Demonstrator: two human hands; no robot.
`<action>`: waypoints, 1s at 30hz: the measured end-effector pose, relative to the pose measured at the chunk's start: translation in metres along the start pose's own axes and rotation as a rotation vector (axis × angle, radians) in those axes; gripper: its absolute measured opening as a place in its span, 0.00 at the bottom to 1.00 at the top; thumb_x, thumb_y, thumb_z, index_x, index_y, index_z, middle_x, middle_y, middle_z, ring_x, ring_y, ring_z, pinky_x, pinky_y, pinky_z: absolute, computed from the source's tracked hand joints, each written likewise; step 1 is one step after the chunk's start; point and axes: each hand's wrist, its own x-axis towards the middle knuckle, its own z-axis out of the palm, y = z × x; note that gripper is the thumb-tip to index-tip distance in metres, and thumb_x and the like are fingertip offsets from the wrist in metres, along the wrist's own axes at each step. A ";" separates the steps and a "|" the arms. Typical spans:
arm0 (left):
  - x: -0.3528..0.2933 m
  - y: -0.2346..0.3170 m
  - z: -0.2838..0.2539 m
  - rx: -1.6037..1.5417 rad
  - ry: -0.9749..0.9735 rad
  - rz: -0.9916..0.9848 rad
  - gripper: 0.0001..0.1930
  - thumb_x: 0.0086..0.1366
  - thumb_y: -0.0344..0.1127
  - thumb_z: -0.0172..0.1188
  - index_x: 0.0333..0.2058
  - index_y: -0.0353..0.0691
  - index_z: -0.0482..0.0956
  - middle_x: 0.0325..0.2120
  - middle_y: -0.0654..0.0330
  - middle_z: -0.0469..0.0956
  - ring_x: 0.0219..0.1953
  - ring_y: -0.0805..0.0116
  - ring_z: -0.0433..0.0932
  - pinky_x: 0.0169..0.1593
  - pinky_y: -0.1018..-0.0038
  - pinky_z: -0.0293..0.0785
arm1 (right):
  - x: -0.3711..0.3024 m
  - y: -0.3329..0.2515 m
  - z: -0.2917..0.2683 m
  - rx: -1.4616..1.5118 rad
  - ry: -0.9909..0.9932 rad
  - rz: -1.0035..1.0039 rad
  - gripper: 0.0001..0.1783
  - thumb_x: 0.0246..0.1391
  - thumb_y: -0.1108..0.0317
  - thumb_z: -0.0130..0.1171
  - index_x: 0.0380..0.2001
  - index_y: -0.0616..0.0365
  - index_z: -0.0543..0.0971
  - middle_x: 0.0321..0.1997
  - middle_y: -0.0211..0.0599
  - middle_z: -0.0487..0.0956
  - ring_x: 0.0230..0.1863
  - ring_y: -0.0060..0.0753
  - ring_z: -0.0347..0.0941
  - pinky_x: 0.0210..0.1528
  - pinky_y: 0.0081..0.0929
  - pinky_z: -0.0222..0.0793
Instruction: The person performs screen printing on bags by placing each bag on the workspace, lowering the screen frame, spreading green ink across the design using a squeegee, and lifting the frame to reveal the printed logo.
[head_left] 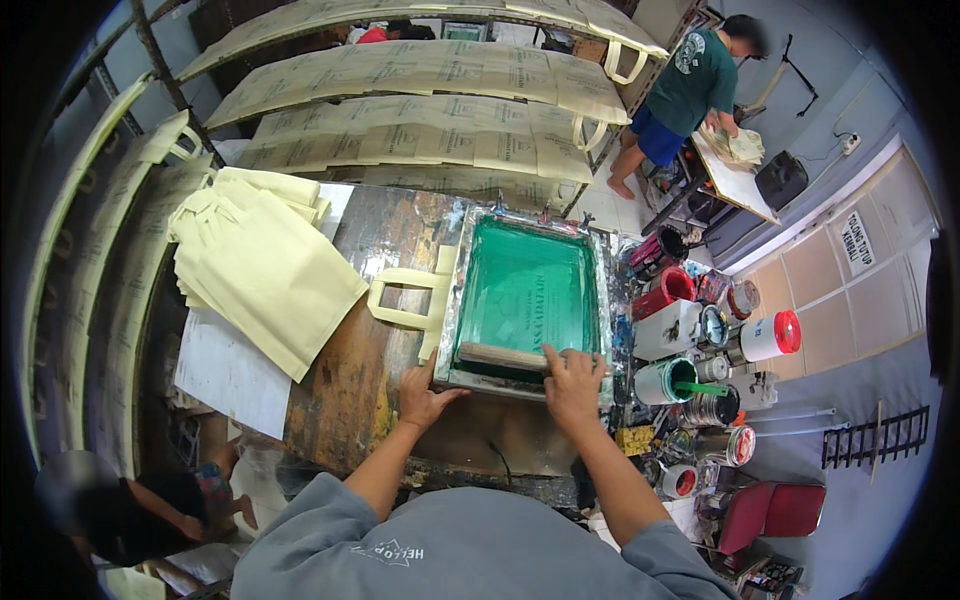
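Note:
A screen printing frame (606, 330) lies on the work table in front of me, its green mesh showing reversed lettering. Under its left side, a cream cloth bag (440, 300) sticks out with its handle loop. My right hand (574, 392) is closed on the right end of a wooden squeegee (500, 356), which lies across the near part of the mesh. At the frame's near left corner, my left hand (424, 396) grips the edge, thumb pointing right; its fingertips are partly hidden. Left of the frame sits a stack of cream bags (265, 265).
Racks (400, 130) of printed bags stand behind and left of the table (345, 400). Ink tubs, including a green-stained one (655, 382), crowd the right side. One person (695, 85) handles bags at a far-right table; another (150, 510) is at lower left. A red chair (770, 512) stands lower right.

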 end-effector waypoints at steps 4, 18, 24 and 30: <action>0.052 0.073 -0.027 -0.459 0.274 0.075 0.52 0.56 0.48 0.83 0.73 0.34 0.66 0.46 0.47 0.82 0.44 0.55 0.81 0.50 0.60 0.78 | 0.059 0.001 -0.069 -0.074 0.312 -0.076 0.34 0.51 0.47 0.73 0.60 0.47 0.80 0.45 0.39 0.76 0.51 0.48 0.70 0.62 0.58 0.55; 0.036 -0.034 0.059 0.144 0.232 -0.201 0.25 0.67 0.46 0.72 0.49 0.29 0.77 0.43 0.44 0.78 0.48 0.40 0.75 0.53 0.51 0.72 | 0.217 0.031 -0.151 -0.008 0.502 -0.052 0.30 0.61 0.35 0.65 0.35 0.56 0.85 0.29 0.36 0.78 0.38 0.42 0.74 0.47 0.44 0.57; 0.079 -0.020 0.027 -0.054 0.354 -0.055 0.12 0.71 0.35 0.67 0.44 0.31 0.81 0.35 0.46 0.79 0.38 0.44 0.78 0.45 0.56 0.75 | 0.220 0.032 -0.151 -0.013 0.487 -0.031 0.31 0.61 0.34 0.64 0.30 0.56 0.83 0.31 0.37 0.80 0.40 0.43 0.76 0.50 0.45 0.57; 0.126 0.001 -0.105 -0.276 0.374 -0.156 0.09 0.71 0.31 0.68 0.45 0.32 0.86 0.42 0.51 0.86 0.47 0.61 0.84 0.53 0.68 0.79 | 0.215 0.031 -0.152 -0.005 0.461 -0.051 0.31 0.61 0.35 0.64 0.29 0.56 0.81 0.31 0.38 0.81 0.41 0.44 0.76 0.49 0.45 0.57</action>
